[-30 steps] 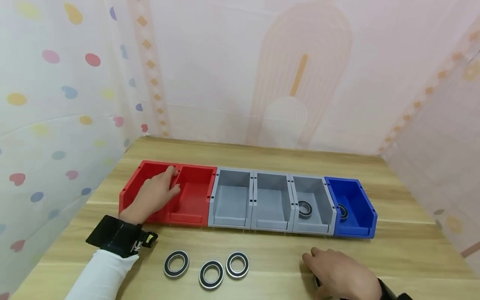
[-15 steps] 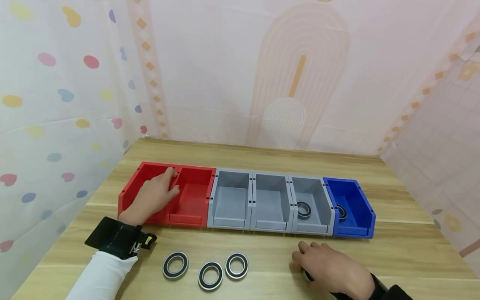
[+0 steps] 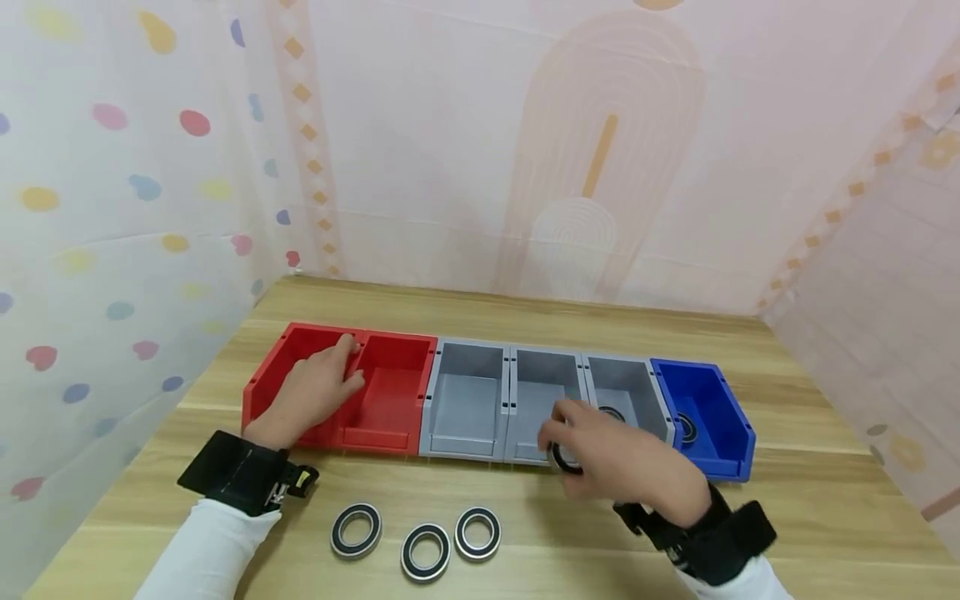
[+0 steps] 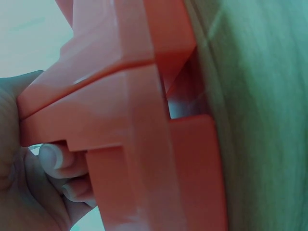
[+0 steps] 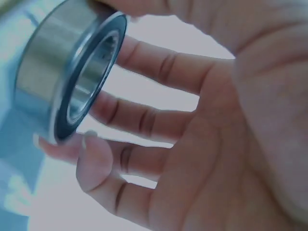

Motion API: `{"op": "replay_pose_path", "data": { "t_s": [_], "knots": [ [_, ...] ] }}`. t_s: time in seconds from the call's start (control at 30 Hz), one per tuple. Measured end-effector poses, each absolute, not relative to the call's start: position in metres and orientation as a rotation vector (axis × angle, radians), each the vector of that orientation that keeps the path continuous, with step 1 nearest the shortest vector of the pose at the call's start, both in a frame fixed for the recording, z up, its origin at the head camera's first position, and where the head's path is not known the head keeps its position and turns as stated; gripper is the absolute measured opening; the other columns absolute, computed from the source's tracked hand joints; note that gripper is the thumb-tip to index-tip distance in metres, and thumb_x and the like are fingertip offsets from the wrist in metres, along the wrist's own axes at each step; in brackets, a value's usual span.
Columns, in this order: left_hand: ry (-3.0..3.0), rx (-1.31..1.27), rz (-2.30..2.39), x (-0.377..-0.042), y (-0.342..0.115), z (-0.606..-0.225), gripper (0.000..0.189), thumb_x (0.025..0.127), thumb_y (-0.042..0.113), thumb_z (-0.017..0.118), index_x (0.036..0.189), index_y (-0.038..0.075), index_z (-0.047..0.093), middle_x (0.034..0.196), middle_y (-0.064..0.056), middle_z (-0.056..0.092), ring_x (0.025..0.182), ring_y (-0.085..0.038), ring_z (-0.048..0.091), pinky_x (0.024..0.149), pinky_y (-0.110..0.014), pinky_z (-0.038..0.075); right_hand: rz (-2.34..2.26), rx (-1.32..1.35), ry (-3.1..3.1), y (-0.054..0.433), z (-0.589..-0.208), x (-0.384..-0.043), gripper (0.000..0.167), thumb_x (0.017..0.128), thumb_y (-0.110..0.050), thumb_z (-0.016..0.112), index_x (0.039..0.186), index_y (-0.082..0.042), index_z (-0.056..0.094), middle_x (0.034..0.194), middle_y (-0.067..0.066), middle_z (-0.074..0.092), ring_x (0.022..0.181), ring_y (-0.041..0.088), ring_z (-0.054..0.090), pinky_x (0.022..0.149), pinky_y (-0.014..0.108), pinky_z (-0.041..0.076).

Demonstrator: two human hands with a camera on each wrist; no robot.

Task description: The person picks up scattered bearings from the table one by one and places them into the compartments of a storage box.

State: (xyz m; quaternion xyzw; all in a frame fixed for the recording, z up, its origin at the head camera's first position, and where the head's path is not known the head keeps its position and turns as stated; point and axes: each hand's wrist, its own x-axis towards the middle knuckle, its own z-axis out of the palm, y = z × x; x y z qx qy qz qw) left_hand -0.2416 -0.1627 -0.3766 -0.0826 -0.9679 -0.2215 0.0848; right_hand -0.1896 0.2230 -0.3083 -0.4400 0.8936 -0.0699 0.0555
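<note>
In the head view, my left hand (image 3: 311, 396) grips the wall between the left red bin (image 3: 262, 375) and the right red bin (image 3: 386, 387). The left wrist view has its thumb on one side of that wall and curled fingers (image 4: 50, 156) on the other. My right hand (image 3: 622, 458) pinches a ball bearing (image 5: 43, 72), raised over the front of the middle grey bin (image 3: 532, 375). The hand partly covers the right grey bin (image 3: 637, 400), where another bearing (image 3: 611, 411) shows behind it. Inside the blue bin (image 3: 716, 408) lies one more bearing (image 3: 693, 428).
Three bearings lie on the wooden table (image 3: 540, 567) before the bins: one on the left (image 3: 337, 533), a middle one (image 3: 406, 555) and one on the right (image 3: 496, 534). The left grey bin (image 3: 465, 408) joins the row. A patterned curtain (image 3: 435, 167) hangs behind.
My right hand has lifted the bearing off the table and carried it left and away from me, to the middle grey bin. My left hand stays on the red bins.
</note>
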Motion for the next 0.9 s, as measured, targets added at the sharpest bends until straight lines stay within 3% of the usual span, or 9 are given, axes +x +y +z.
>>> {"op": "replay_pose_path", "data": {
  "t_s": [0.33, 0.9],
  "knots": [
    [-2.899, -0.248, -0.655, -0.241, -0.158, -0.376, 0.043, 0.083, 0.015, 0.070, 0.114, 0.001, 0.044, 0.086, -0.011, 0.061, 0.053, -0.016, 0.050, 0.054, -0.032, 0.052, -0.494, -1.181, 2.873, 0.213, -0.283, -0.232, 0.030, 0.082, -0.010, 0.070, 0.111, -0.008, 0.061, 0.104, 0.006, 0.049, 0.081, 0.021, 0.051, 0.067, 0.028, 0.045],
    [-2.889, -0.235, -0.658, -0.238, -0.161, -0.379, 0.043, 0.083, 0.015, 0.070, 0.114, 0.002, 0.044, 0.078, -0.007, 0.060, 0.051, -0.015, 0.050, 0.054, -0.031, 0.053, -0.227, -1.038, 2.868, 0.191, -0.333, -0.274, 0.036, 0.080, -0.014, 0.076, 0.113, -0.009, 0.062, 0.104, 0.007, 0.053, 0.083, 0.018, 0.048, 0.070, 0.031, 0.045]
  ]
}}
